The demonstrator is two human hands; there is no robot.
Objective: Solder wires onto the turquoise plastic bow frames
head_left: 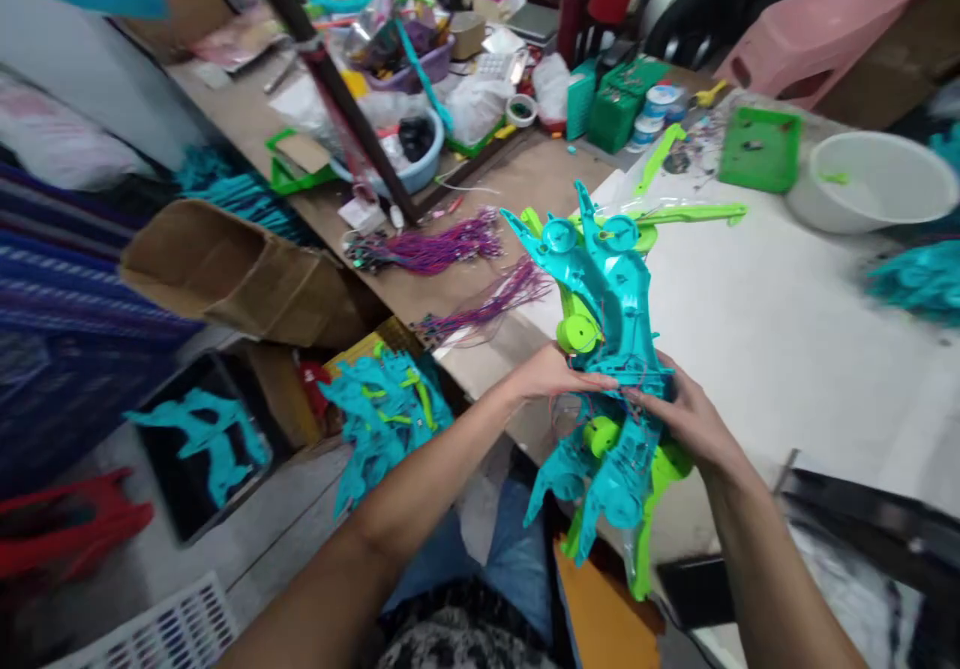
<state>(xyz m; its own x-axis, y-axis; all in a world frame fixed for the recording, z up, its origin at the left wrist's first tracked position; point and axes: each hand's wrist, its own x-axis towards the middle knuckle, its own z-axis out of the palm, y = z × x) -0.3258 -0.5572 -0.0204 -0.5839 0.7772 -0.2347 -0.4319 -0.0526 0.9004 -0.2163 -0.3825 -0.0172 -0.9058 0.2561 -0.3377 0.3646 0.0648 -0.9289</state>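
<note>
I cannot read any writing here. My left hand (551, 374) and right hand (686, 417) both grasp a bundle of turquoise and lime plastic toy shells (607, 349) above the white table's (780, 349) edge. The white bowl (870, 184) holds one small green piece; a box (386, 404) below holds more turquoise shells

A white bowl (870, 184), green tray (759, 148) and purple wire bundles (431, 247) lie on the table (765, 349).
</note>
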